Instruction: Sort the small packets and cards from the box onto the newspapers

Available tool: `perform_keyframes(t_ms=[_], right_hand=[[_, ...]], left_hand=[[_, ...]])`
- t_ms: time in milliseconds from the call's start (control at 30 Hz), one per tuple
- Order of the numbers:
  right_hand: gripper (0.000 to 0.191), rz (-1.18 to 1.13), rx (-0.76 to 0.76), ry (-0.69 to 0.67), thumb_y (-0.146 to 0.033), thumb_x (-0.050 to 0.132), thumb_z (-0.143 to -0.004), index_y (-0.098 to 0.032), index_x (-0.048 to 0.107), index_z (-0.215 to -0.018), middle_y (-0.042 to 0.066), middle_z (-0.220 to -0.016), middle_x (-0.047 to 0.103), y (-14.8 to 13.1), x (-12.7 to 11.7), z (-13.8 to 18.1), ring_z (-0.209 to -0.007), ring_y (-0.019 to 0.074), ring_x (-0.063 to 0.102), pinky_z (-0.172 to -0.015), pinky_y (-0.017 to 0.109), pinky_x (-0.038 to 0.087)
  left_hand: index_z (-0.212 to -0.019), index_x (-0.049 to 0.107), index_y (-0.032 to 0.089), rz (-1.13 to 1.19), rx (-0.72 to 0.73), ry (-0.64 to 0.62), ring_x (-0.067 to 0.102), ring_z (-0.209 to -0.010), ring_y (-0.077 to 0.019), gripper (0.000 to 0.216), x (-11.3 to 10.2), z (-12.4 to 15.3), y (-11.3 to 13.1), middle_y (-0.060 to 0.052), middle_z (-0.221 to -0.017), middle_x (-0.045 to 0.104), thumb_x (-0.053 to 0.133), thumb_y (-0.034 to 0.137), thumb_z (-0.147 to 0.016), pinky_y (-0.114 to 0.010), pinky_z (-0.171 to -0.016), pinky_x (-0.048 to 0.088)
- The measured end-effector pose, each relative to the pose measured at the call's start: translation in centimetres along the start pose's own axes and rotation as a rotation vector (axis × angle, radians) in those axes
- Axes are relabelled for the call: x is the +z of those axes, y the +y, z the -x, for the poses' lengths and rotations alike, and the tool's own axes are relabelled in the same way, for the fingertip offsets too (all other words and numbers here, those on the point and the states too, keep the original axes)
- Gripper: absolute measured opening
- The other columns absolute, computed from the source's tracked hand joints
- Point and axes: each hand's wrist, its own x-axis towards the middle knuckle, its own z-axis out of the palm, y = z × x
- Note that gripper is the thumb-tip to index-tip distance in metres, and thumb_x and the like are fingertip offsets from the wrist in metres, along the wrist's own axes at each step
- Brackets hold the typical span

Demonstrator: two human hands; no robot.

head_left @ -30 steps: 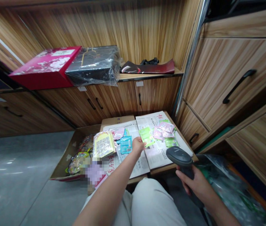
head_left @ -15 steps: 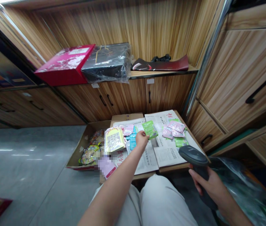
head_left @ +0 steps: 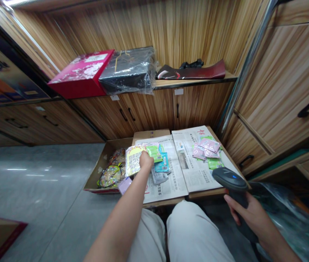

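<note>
My left hand (head_left: 146, 160) pinches a small green packet (head_left: 154, 152) above the left newspaper. Beneath and beside it lie blue packets (head_left: 163, 163), a silvery packet (head_left: 160, 177) and a clear bag with a yellow printed card (head_left: 133, 160). A lilac card (head_left: 124, 185) is partly behind my left forearm. My right hand (head_left: 249, 213) is wrapped round the handle of a dark barcode scanner (head_left: 229, 179), whose top shows a blue light. Ahead of the scanner, pink packets (head_left: 209, 145) and green packets (head_left: 214, 163) lie in a loose pile on the right newspaper (head_left: 195, 178).
An open cardboard box (head_left: 96, 178) with bagged goods stands at the left. Wooden cabinets rise behind, their shelf holding a magenta box (head_left: 80, 74), a plastic-wrapped black box (head_left: 128, 71) and a dark red flat item (head_left: 192, 72). Clear plastic wrapping (head_left: 282, 211) lies at lower right.
My left hand has moved left with the green packet, from mid-newspaper to over the blue packets. A blue light now shows on the scanner. The view has shifted slightly.
</note>
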Motion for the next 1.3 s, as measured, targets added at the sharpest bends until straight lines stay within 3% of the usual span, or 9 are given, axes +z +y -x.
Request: perform_keyframes(t_ms=[233,333,433,567,667,967,1133,1300], right_hand=[[0.048,0.003,0.005,-0.013,-0.057,0.071,-0.069,-0.017,0.059,-0.091,-0.008,-0.038,0.050,0.0,0.1,0.0,-0.033,0.0113,0.043,-0.037,0.023,0.035],[0.046,0.012,0.008,-0.007,-0.057,0.072,-0.069,-0.017,0.059,-0.088,-0.008,-0.038,0.050,-0.2,0.1,0.0,-0.033,0.0117,0.043,-0.037,0.024,0.036],[0.046,0.014,0.012,0.000,-0.057,0.072,-0.068,-0.017,0.059,-0.087,-0.008,-0.037,0.049,-0.4,0.1,0.0,-0.033,0.0120,0.043,-0.037,0.025,0.035],[0.047,0.011,0.008,0.004,-0.057,0.072,-0.068,-0.017,0.060,-0.090,-0.008,-0.038,0.050,-0.5,0.0,0.1,-0.034,0.0123,0.044,-0.038,0.025,0.036],[0.044,0.015,0.009,0.013,-0.056,0.073,-0.068,-0.018,0.058,-0.086,-0.008,-0.038,0.049,-0.6,0.0,0.2,-0.034,0.0120,0.043,-0.038,0.025,0.036],[0.041,0.003,0.010,-0.012,-0.054,0.073,-0.069,-0.019,0.056,-0.083,-0.008,-0.037,0.049,-0.4,0.2,0.1,-0.034,0.0114,0.043,-0.038,0.024,0.036],[0.040,-0.028,-0.003,-0.015,-0.051,0.074,-0.068,-0.019,0.058,-0.086,-0.009,-0.037,0.049,-0.1,0.2,0.0,-0.032,0.0116,0.042,-0.037,0.024,0.036],[0.044,-0.045,-0.008,0.032,-0.057,0.073,-0.067,-0.019,0.060,-0.084,-0.009,-0.037,0.047,0.2,-0.3,-0.3,-0.030,0.0109,0.042,-0.034,0.023,0.034]], left_hand=[[-0.122,0.049,0.010,-0.359,0.080,0.095,0.061,-0.106,-0.0276,0.037,-0.9,2.2,1.4,-0.019,-0.119,0.056,0.047,0.008,-0.085,-0.032,-0.082,0.048],[-0.121,0.054,0.014,-0.467,0.288,0.080,0.054,-0.115,-0.0275,0.035,-0.1,3.0,1.9,-0.018,-0.124,0.053,0.046,0.010,-0.087,-0.034,-0.089,0.046],[-0.126,0.056,0.024,-0.521,0.589,-0.044,0.045,-0.126,-0.0301,0.038,1.4,4.0,2.2,-0.016,-0.135,0.048,0.054,0.022,-0.088,-0.043,-0.099,0.041],[-0.140,0.048,0.030,-0.622,0.809,-0.192,0.023,-0.143,-0.0367,0.057,3.6,5.0,1.7,-0.014,-0.156,0.028,0.061,0.041,-0.085,-0.062,-0.112,0.017],[-0.143,0.046,0.025,-0.693,0.809,-0.239,0.013,-0.147,-0.0366,0.063,4.2,5.2,1.1,-0.015,-0.160,0.020,0.058,0.048,-0.086,-0.063,-0.113,0.009],[-0.142,0.049,0.021,-0.671,0.753,-0.177,0.010,-0.148,-0.0339,0.063,3.7,4.9,1.5,-0.014,-0.160,0.019,0.062,0.044,-0.084,-0.057,-0.117,0.004],[-0.138,0.053,0.026,-0.654,0.693,-0.187,0.013,-0.148,-0.0312,0.056,3.9,4.9,2.5,-0.011,-0.158,0.027,0.063,0.039,-0.084,-0.057,-0.116,0.001],[-0.136,0.053,0.022,-0.630,0.676,-0.177,0.015,-0.147,-0.0317,0.057,4.4,5.7,4.3,-0.016,-0.155,0.032,0.066,0.037,-0.082,-0.054,-0.116,0.005]])
